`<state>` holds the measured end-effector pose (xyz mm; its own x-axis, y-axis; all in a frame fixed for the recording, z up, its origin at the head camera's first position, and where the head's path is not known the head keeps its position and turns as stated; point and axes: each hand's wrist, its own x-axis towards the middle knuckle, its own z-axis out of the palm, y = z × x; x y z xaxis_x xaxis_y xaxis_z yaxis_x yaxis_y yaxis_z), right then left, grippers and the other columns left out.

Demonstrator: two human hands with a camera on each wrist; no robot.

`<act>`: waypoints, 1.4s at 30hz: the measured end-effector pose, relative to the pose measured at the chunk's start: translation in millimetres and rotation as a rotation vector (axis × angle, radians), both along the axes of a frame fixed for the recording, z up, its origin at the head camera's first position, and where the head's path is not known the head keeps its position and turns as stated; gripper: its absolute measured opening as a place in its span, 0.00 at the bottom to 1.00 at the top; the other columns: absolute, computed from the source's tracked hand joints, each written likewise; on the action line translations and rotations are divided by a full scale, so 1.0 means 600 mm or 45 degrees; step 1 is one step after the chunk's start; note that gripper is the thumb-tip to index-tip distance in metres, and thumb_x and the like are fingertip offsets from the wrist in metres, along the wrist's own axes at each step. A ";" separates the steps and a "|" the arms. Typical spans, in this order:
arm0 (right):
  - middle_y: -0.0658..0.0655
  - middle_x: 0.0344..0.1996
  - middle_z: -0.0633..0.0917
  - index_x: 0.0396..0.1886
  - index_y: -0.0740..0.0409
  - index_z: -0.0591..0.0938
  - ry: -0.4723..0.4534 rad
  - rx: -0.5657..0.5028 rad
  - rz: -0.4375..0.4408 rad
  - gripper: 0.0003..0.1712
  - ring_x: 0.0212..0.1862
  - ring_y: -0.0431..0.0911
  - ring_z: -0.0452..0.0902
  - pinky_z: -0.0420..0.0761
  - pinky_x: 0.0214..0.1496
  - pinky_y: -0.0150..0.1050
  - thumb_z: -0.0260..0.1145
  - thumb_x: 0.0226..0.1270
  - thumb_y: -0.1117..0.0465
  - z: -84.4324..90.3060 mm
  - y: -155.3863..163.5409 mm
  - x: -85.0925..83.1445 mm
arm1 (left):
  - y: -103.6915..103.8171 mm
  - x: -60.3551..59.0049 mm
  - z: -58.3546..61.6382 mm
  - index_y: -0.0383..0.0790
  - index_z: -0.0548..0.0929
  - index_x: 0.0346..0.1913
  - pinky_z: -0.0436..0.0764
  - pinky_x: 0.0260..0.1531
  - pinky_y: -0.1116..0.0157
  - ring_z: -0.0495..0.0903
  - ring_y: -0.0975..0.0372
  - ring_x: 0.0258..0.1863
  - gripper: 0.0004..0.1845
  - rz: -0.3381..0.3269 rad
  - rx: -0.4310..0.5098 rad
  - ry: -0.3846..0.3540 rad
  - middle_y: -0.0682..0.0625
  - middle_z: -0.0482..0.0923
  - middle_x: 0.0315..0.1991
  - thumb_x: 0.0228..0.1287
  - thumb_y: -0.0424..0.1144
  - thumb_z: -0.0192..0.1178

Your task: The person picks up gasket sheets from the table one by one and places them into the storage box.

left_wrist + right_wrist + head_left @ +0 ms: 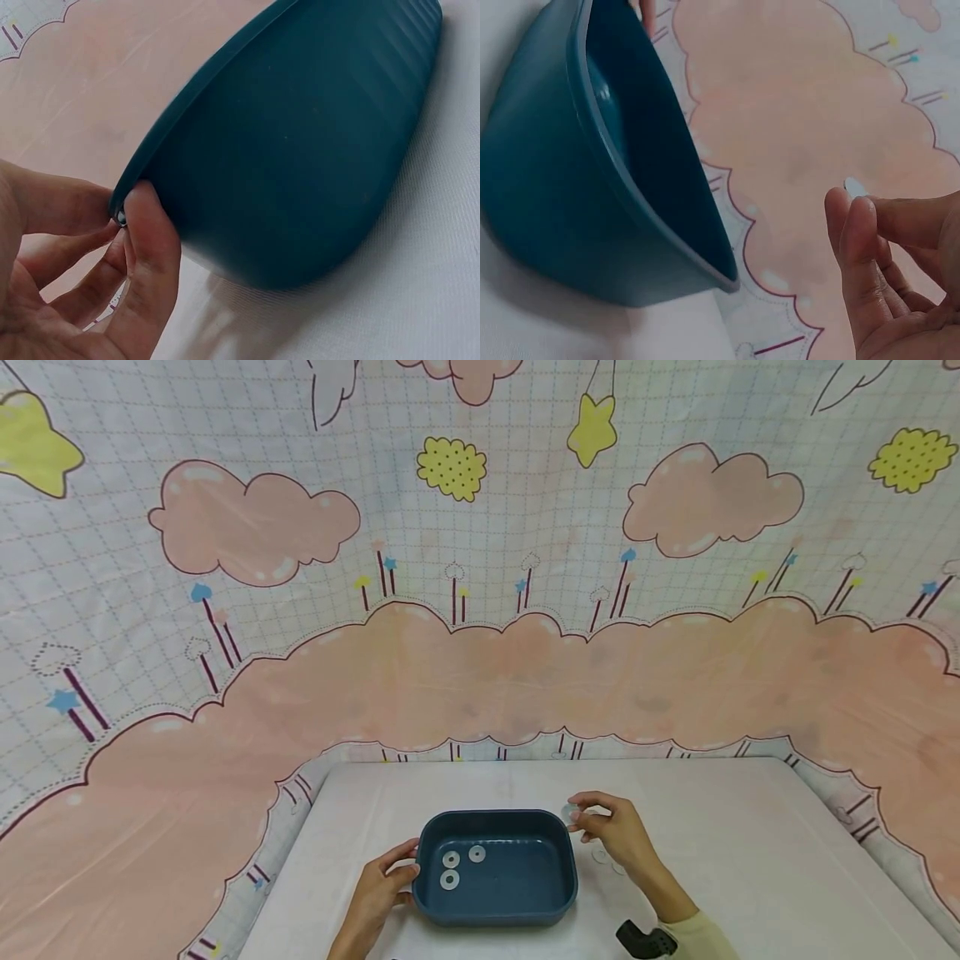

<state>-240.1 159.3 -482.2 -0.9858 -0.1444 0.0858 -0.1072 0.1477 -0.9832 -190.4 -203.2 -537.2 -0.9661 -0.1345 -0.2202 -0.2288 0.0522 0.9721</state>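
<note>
Dark blue plastic tub [525,893] on white table [750,860]; no legible writing or brand. Three pale rings [450,858] lie inside. Left hand [378,885] grips its left rim. Right hand [611,827] pinches a fourth ring [570,812] just beyond the tub's right corner.

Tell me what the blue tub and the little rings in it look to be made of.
Blue tub: likely moulded plastic, matte dark teal; rounded corners, rolled rim and faint ribbing on its outer wall in the left wrist view. Rings: pale, translucent flat discs with centre holes, probably plastic or rubber washers; too small to be sure. The right hand pinches a similar pale disc.
</note>
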 end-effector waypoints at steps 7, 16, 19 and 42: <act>0.65 0.43 0.81 0.54 0.72 0.79 0.011 -0.030 0.084 0.18 0.36 0.44 0.87 0.85 0.36 0.33 0.64 0.65 0.69 0.001 -0.024 0.003 | 0.000 -0.001 -0.001 0.34 0.74 0.66 0.80 0.28 0.61 0.78 0.59 0.35 0.26 -0.005 -0.006 0.006 0.40 0.74 0.55 0.64 0.29 0.57; 0.62 0.41 0.81 0.54 0.72 0.79 -0.033 -0.084 0.173 0.17 0.37 0.44 0.88 0.85 0.40 0.33 0.63 0.66 0.71 -0.001 -0.066 0.009 | 0.000 0.002 0.002 0.34 0.74 0.66 0.80 0.28 0.62 0.77 0.59 0.36 0.26 -0.009 -0.004 0.010 0.40 0.74 0.55 0.64 0.28 0.57; 0.60 0.38 0.80 0.54 0.75 0.78 -0.031 -0.120 0.209 0.18 0.35 0.42 0.87 0.85 0.39 0.32 0.63 0.66 0.71 -0.002 -0.081 0.012 | -0.001 0.001 0.000 0.34 0.74 0.66 0.80 0.28 0.62 0.78 0.59 0.35 0.26 -0.011 -0.002 0.008 0.40 0.74 0.55 0.64 0.29 0.57; 0.61 0.33 0.84 0.50 0.76 0.80 -0.113 -0.136 0.359 0.15 0.33 0.50 0.88 0.86 0.36 0.37 0.64 0.63 0.74 -0.030 -0.171 0.028 | -0.007 -0.001 -0.005 0.34 0.73 0.67 0.80 0.29 0.61 0.78 0.58 0.35 0.26 -0.031 -0.020 0.012 0.40 0.74 0.55 0.64 0.29 0.58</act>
<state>-223.1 56.7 -500.4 -0.9126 -0.4077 0.0306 -0.0423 0.0196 -0.9989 -191.2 -207.6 -539.9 -0.9712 -0.1143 -0.2091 -0.2181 0.0726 0.9732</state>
